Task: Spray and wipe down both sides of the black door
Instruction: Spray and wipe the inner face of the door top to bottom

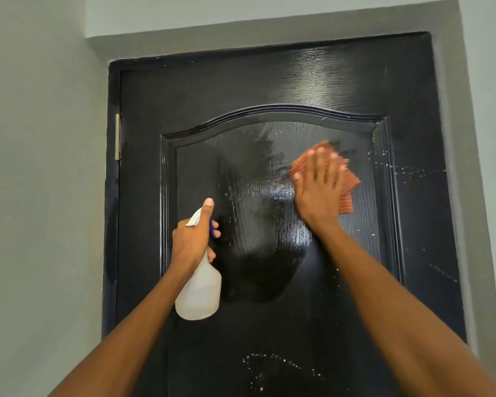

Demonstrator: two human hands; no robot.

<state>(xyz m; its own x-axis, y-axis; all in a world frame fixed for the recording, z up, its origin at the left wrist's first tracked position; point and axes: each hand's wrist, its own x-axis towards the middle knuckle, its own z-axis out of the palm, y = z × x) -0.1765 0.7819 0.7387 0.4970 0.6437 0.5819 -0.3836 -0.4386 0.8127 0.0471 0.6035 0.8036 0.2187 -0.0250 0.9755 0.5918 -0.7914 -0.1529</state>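
Head view – right hand [318, 193] pressing cloth [348, 181], door [269, 81]

A glossy black door [269, 90] with wood-grain texture, flecked with white droplets, sits in a grey frame [269, 32] against pale grey-green walls [40, 167]. The cloth [348, 181] is orange-red and ribbed; the spray bottle [199, 290] is translucent white with a blue trigger.

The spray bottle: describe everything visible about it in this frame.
The spray bottle is translucent white plastic with a rounded body, a white spray head and a blue trigger. It hangs upright in front of the black door, left of the wet patch. The left hand grips its neck, thumb raised along the head, fingers by the trigger. Any liquid level cannot be made out.
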